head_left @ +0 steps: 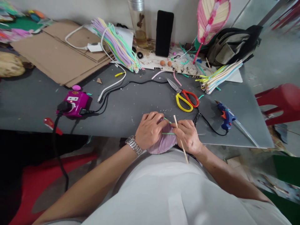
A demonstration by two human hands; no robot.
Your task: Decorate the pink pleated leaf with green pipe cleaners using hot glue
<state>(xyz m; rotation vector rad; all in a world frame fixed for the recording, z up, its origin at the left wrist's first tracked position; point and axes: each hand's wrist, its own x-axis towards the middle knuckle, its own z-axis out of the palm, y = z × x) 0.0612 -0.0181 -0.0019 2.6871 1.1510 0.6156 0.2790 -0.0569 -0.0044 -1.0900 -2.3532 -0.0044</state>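
Well, below frame centre I saw the left hand gripping a ribbed lilac piece, the right hand with fingers around a slim, pale wooden stick; slackening might have dropped it.

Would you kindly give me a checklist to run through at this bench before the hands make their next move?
1. Pleated lilac piece steadied by the left hand: ok.
2. Slim, pale wooden-looking stick in the right hand: ok.
3. Metal scissors with red and yellow handles lying on the grey table, clear of both hands: ok.
4. Translucent glue stick kept back from the table's front edge: not ok, its end reaches about there.
5. Blue glue gun hot: cannot tell.
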